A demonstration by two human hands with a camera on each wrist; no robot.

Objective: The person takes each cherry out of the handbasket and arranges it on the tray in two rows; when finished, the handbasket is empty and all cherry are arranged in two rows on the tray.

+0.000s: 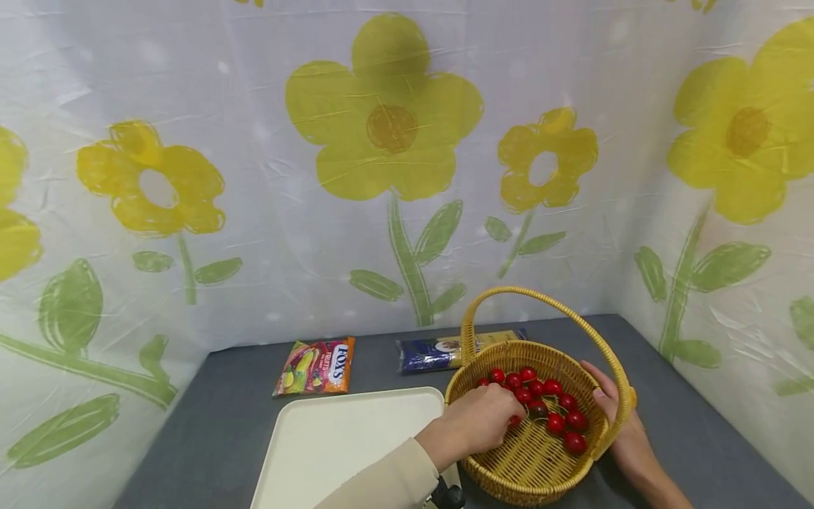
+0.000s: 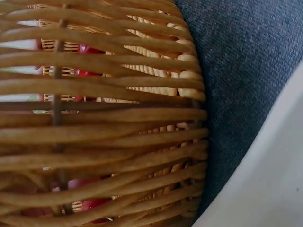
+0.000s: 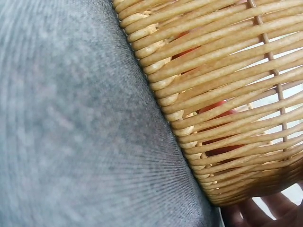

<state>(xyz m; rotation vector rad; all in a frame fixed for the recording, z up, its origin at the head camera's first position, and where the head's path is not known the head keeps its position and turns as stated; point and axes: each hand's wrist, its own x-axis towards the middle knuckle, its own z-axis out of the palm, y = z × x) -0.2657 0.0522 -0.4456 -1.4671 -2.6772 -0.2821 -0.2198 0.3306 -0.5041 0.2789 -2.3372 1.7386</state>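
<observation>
A woven basket [image 1: 528,466] with a tall arched handle holds several red cherries [image 1: 575,420], some with green stems. My left hand [image 1: 483,417] reaches over the basket's left rim with its fingers curled down, a cherry [image 1: 514,420] at the fingertips; part of the fingers is hidden behind the hand. On the basket's right side my right hand [image 1: 620,420] grips the wall near the handle's foot, thumb over the rim. In the right wrist view, fingers [image 3: 255,213] show beside the weave. Red cherries show through the basket wall [image 2: 94,123] in the left wrist view.
A cream tray [image 1: 343,438] lies left of the basket on the dark grey tabletop [image 1: 191,431]. Behind the tray is a FOX'S Fruits candy bag [image 1: 314,366]. A blue and gold packet [image 1: 429,355] lies behind the basket. A flower-printed curtain [image 1: 267,233] encloses the table.
</observation>
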